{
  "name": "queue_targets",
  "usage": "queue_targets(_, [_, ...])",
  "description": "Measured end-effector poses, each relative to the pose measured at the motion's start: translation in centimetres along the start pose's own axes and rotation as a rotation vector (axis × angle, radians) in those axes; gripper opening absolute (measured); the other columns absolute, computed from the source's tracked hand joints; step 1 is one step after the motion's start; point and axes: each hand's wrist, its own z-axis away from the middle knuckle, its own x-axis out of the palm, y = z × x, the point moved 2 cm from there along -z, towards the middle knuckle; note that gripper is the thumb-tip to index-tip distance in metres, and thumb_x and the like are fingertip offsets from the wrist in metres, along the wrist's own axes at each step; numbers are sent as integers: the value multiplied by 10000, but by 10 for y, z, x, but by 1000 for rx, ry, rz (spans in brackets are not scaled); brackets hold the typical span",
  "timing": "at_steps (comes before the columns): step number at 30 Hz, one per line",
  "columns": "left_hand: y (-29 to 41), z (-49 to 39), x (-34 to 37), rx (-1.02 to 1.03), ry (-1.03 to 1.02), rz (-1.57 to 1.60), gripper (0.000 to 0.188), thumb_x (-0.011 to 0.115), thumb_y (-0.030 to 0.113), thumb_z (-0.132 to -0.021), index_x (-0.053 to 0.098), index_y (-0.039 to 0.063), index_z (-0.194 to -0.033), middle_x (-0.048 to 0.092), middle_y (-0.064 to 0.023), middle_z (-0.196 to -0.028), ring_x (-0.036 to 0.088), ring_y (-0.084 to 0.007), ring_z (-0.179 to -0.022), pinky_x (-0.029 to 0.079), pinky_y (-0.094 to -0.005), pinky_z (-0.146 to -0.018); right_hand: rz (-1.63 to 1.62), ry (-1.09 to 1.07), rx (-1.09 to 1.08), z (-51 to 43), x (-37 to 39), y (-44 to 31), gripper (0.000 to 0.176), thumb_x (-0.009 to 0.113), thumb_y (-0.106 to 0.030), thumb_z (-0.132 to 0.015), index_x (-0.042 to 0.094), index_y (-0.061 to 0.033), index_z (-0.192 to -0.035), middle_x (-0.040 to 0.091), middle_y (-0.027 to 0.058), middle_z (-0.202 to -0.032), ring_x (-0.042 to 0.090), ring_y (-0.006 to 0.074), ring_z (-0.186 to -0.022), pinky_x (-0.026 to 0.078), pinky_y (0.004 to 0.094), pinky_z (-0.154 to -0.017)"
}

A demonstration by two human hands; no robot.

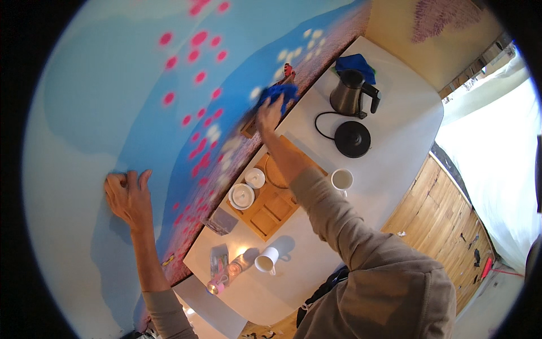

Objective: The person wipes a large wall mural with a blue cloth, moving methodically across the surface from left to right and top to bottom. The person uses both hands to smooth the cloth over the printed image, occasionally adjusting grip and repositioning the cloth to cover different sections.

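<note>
My right hand (269, 114) is shut on a blue cloth (284, 94), which lies against a small wooden wall fixture (250, 128) with a red figure (288, 71) at its upper end. The arm reaches over a wooden tray (264, 222) that holds two white lidded cups (241, 196). On the painted wall at the left rests my left hand (131, 195), its fingers curled and nothing visible in it. Part of the fixture is hidden behind the cloth and hand.
On the white table (398, 114) stand a metal kettle (347, 94), its black base (352, 139) with a cord, a second blue cloth (356, 67), white mugs (341, 179), a box (221, 222) and a pink-capped bottle (217, 287). Wooden flooring (432, 207) shows beyond.
</note>
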Motion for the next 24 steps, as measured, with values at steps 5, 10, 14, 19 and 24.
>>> queue_targets(5, [-4,13,-3,0,3,-18,355,896,359,-690,606,157,-708,413,2,-833,483,-210,-777,416,-377,-637,-41,-26,-7,-54,-5,2,694,251,-483,-1098,124,-60,-1634,154,374,-1616,273,534,-1462,296,568,-1197])
queue_targets(10, [-12,17,-1,36,52,-36,356,885,374,-704,602,159,-693,420,7,-828,473,-207,-769,403,-373,-626,-156,-41,169,-44,12,5,708,223,-509,-1093,79,-87,-1642,76,334,-1650,160,506,-1516,263,552,-1225])
queue_targets(14, [-3,8,5,36,89,-11,352,882,381,-704,605,163,-694,429,10,-818,470,-201,-761,394,-369,-618,-6,-16,139,24,26,19,699,206,-508,-1095,45,-110,-1646,30,305,-1667,169,496,-1519,260,540,-1231])
queue_targets(19, [-12,18,0,8,55,-48,350,883,377,-712,605,166,-697,438,12,-812,480,-197,-767,394,-365,-620,-94,-158,341,130,28,4,700,289,-487,-1100,76,-106,-1647,141,244,-1677,227,438,-1522,298,512,-1213])
queue_targets(24, [-11,20,6,-32,53,3,348,886,379,-719,608,171,-699,446,18,-849,495,-192,-804,412,-363,-646,-321,-158,527,122,26,53,624,421,-399,-1088,268,-87,-1607,309,174,-1642,314,362,-1497,322,484,-1202])
